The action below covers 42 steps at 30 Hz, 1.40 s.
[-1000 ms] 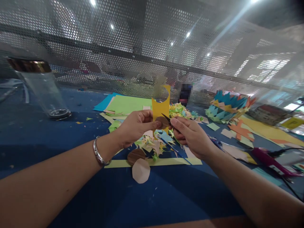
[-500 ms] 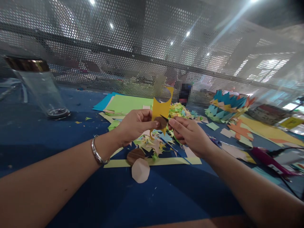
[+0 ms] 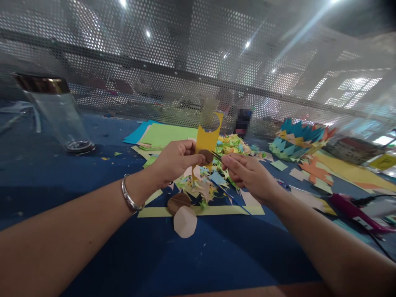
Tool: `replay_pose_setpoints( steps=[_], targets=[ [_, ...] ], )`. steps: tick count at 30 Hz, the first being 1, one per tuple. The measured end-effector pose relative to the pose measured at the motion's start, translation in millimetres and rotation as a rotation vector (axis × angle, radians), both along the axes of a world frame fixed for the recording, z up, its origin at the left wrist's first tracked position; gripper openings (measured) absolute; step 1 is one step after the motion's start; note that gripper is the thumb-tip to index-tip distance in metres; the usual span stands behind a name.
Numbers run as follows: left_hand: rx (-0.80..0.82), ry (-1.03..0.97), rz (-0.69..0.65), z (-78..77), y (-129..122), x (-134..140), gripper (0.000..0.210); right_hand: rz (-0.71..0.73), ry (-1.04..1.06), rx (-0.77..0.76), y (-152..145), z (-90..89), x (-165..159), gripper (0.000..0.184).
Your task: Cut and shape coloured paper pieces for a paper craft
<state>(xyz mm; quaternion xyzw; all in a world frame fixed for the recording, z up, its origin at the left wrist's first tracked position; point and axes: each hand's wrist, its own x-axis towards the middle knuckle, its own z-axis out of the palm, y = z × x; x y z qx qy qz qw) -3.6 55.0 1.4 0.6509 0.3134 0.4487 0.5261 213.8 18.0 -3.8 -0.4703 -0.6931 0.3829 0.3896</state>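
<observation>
Paper (image 3: pixel 206 138), yellow and notched, is held up over the worktop (image 3: pixel 216 255), between its near and far edges. Your left hand (image 3: pixel 171 161) pinches it with the brown disc (image 3: pixel 206 156), thumb in front; your right hand (image 3: pixel 246 171) curls closed around a dark-bladed tool (image 3: pixel 217 156) – likely scissors. Press the disc flat – turn the paper, tracing the rim closely.

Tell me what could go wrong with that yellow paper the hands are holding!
The dark pointed tool in the right hand is close to the left hand, so a slip might nick it. The brown disc, held against the yellow paper, could slide. If dropped, the disc might land among the paper scraps.
</observation>
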Motion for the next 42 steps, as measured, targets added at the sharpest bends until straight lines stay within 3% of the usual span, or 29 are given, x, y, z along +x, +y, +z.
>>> replay_pose_setpoints(
  steps=[7, 12, 20, 24, 29, 34, 42],
  targets=[
    [-0.051, -0.032, -0.008, 2.3, -3.9, 4.8, 0.009, -0.063, -0.083, 0.198, -0.3, -1.8, -5.4, 0.035],
    [-0.090, -0.035, -0.100, 3.8, -9.5, 7.1, 0.013, -0.083, 0.001, 0.232, 0.0, -6.5, -10.1, 0.030],
    [-0.283, -0.244, -0.085, 1.8, -23.7, 16.5, 0.015, -0.121, 0.174, 0.257, -9.9, -4.1, -16.1, 0.024],
    [-0.261, -0.284, -0.041, 0.4, -29.9, 22.6, 0.019, -0.122, 0.134, 0.293, -11.4, -0.6, -14.9, 0.029],
    [-0.177, -0.180, 0.085, 1.0, -20.6, 17.2, 0.019, -0.081, 0.119, 0.208, -9.3, 0.4, -10.2, 0.047],
    [-0.117, -0.220, 0.091, 0.0, -10.5, 11.8, 0.017, -0.058, 0.043, 0.134, -5.9, -0.7, -8.5, 0.050],
    [-0.114, -0.221, 0.079, 2.7, -14.2, 12.7, 0.015, -0.031, 0.032, 0.082, -5.8, 1.6, -7.1, 0.052]
  ],
)
